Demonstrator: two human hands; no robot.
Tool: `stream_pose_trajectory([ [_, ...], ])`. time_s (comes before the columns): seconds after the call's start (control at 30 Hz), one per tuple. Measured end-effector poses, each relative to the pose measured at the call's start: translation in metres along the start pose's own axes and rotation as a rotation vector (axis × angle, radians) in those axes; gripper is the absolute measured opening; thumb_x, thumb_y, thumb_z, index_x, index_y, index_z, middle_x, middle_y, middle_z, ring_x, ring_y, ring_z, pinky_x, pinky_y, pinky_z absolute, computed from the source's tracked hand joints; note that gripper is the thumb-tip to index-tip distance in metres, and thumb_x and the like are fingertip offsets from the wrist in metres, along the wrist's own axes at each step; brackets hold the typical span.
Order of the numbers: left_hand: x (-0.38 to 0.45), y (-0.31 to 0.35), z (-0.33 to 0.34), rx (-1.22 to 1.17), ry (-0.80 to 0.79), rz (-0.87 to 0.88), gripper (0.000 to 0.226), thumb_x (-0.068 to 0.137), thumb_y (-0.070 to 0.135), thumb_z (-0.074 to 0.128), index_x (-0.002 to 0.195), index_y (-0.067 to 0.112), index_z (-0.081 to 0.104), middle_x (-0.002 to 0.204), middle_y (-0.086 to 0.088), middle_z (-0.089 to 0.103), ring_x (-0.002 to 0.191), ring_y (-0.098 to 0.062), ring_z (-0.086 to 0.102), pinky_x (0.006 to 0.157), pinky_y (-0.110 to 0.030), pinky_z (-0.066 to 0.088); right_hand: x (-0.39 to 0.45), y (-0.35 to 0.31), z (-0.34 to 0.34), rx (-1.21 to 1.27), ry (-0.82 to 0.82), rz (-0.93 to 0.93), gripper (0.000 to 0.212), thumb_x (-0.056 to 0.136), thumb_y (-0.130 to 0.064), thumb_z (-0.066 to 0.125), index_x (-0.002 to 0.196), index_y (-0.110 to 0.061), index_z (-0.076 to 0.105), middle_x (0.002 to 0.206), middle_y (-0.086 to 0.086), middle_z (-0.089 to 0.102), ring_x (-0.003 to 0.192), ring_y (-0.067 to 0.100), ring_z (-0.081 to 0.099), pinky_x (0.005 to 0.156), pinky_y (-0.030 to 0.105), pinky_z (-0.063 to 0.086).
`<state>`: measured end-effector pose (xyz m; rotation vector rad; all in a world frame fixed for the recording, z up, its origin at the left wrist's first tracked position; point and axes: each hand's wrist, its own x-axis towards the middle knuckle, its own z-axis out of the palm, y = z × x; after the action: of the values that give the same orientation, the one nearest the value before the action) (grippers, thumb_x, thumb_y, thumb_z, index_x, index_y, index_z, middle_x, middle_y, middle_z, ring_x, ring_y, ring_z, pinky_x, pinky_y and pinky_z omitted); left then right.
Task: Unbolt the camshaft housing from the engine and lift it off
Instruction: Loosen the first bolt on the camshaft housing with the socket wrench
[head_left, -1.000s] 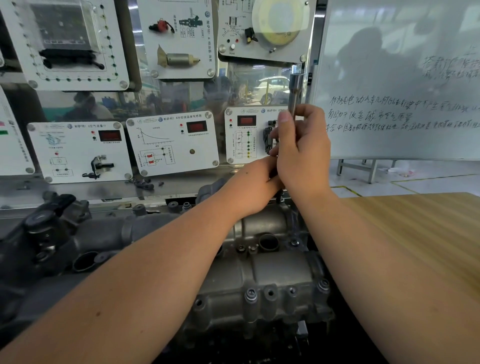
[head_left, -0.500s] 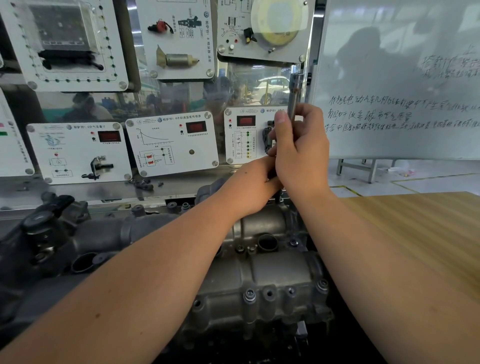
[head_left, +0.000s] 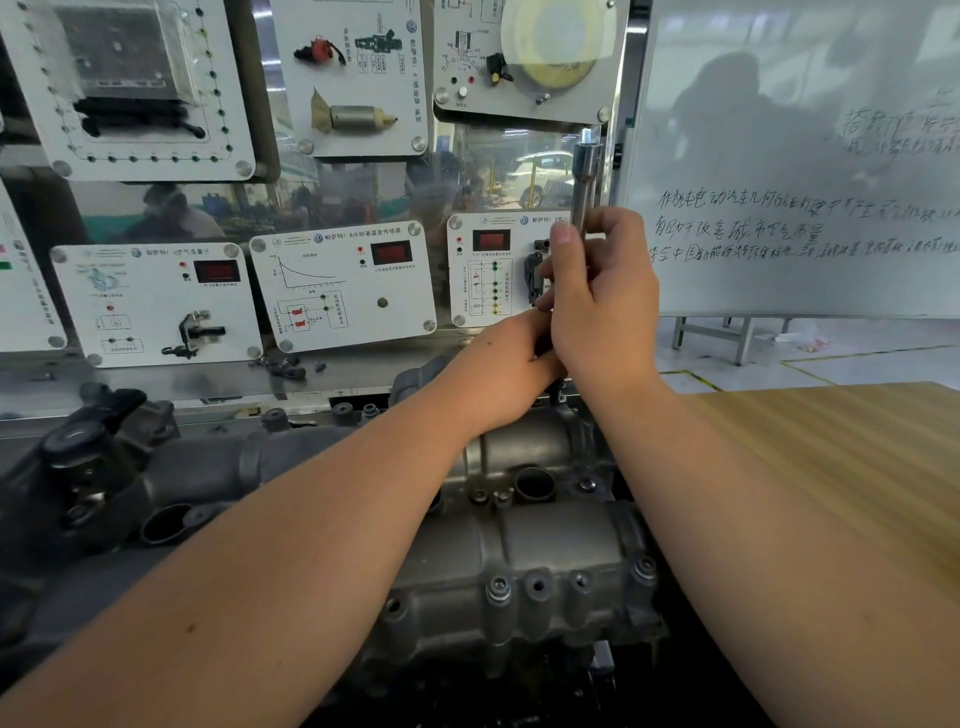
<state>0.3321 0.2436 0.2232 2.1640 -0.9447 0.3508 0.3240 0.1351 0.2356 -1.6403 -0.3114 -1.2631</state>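
Observation:
The grey cast camshaft housing (head_left: 545, 551) lies on the engine in the lower middle, with bolts (head_left: 498, 590) standing along its near edge. A long steel socket extension (head_left: 586, 176) stands upright over the housing's far right end. My right hand (head_left: 602, 301) grips its shaft, thumb up along it. My left hand (head_left: 506, 374) sits just below, fingers curled toward the tool's lower part, which both hands hide. Whether the left hand holds the tool or a bolt cannot be made out.
A dark engine part (head_left: 88, 467) sits at the left. Behind stand white training panels (head_left: 343, 291) with sensors and displays. A whiteboard (head_left: 805, 156) with handwriting is at the back right. A wooden tabletop (head_left: 841, 467) lies to the right of the engine.

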Motion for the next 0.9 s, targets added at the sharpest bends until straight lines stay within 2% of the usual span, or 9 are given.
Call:
stream_pose_trajectory([
  [0.1,-0.0007,-0.0005,0.0001,0.003,-0.004,0.009,0.013,0.097,0.015,0.053,0.105,0.017,0.062,0.083,0.004,0.068,0.07,-0.006,0.062,0.06,-0.019,0.044,0.0006,-0.0033,0.0005,-0.044,0.019,-0.037,0.014,0.104,-0.034,0.044,0.092,-0.042,0.045,0.082,-0.012,0.064,0.07,0.012,0.064,0.067,0.031,0.053],
  [0.23,-0.0014,-0.0014,-0.0004,-0.022,-0.01,0.021,0.023,0.098,0.012,0.053,0.083,0.03,0.055,0.064,0.016,0.063,0.057,0.006,0.055,0.05,-0.012,0.037,-0.0001,-0.0058,0.0016,-0.07,0.023,-0.031,0.021,0.106,-0.032,0.038,0.089,-0.042,0.047,0.084,-0.007,0.065,0.072,0.02,0.064,0.071,0.042,0.055],
  [0.3,-0.001,-0.001,-0.0004,-0.009,-0.014,0.016,0.018,0.098,0.013,0.053,0.087,0.027,0.057,0.068,0.013,0.064,0.06,0.004,0.057,0.051,-0.014,0.039,-0.0004,-0.0043,0.0012,-0.032,0.013,-0.011,0.014,0.106,-0.033,0.04,0.098,-0.033,0.052,0.086,-0.006,0.067,0.075,0.019,0.065,0.073,0.039,0.055],
  [0.37,-0.0005,0.0002,-0.0004,0.004,-0.01,0.021,0.01,0.099,0.015,0.054,0.103,0.021,0.061,0.082,0.009,0.067,0.072,0.0,0.062,0.059,-0.018,0.044,-0.0003,-0.0031,0.0005,0.004,0.011,0.004,0.009,0.104,-0.035,0.048,0.108,-0.028,0.051,0.088,-0.006,0.068,0.077,0.015,0.067,0.071,0.026,0.053],
  [0.47,-0.0004,0.0003,-0.0004,-0.013,0.003,0.02,0.012,0.098,0.014,0.053,0.108,0.016,0.061,0.087,0.004,0.068,0.079,-0.006,0.064,0.066,-0.022,0.047,-0.0002,-0.0046,-0.0009,-0.013,0.018,-0.029,0.013,0.102,-0.033,0.054,0.096,-0.04,0.046,0.081,-0.011,0.065,0.071,0.01,0.064,0.064,0.017,0.048],
  [0.6,-0.0003,-0.0018,0.0006,-0.013,-0.01,-0.002,0.013,0.099,0.018,0.052,0.101,0.011,0.063,0.082,-0.005,0.068,0.068,-0.015,0.06,0.062,-0.034,0.045,0.0,-0.0067,-0.0006,-0.077,0.026,-0.05,0.023,0.106,-0.032,0.043,0.086,-0.043,0.044,0.08,-0.012,0.063,0.07,0.011,0.062,0.064,0.022,0.048],
  [0.73,0.0005,-0.0036,0.0009,-0.02,-0.009,0.009,0.013,0.101,0.02,0.051,0.093,0.019,0.06,0.075,0.002,0.065,0.059,-0.002,0.053,0.054,-0.018,0.038,0.0001,-0.006,0.0018,-0.05,0.027,-0.019,0.022,0.106,-0.033,0.038,0.088,-0.041,0.048,0.083,-0.007,0.066,0.072,0.016,0.063,0.069,0.035,0.053],
  [0.83,-0.0007,-0.0011,-0.0007,-0.025,-0.004,0.028,0.012,0.099,0.016,0.052,0.1,0.028,0.057,0.081,0.013,0.065,0.073,0.006,0.061,0.06,-0.012,0.045,-0.0002,-0.0031,0.0006,-0.008,0.024,-0.013,0.005,0.104,-0.035,0.047,0.102,-0.033,0.051,0.085,-0.011,0.067,0.074,0.006,0.064,0.068,0.019,0.05],
  [0.9,-0.0009,-0.0011,-0.0003,-0.017,-0.004,0.038,0.01,0.098,0.016,0.053,0.104,0.021,0.058,0.087,0.007,0.069,0.081,-0.002,0.065,0.069,-0.02,0.052,0.0003,-0.0034,-0.0011,-0.018,0.034,-0.03,0.003,0.103,-0.034,0.052,0.101,-0.035,0.049,0.082,-0.014,0.064,0.071,0.001,0.061,0.063,0.011,0.044],
])
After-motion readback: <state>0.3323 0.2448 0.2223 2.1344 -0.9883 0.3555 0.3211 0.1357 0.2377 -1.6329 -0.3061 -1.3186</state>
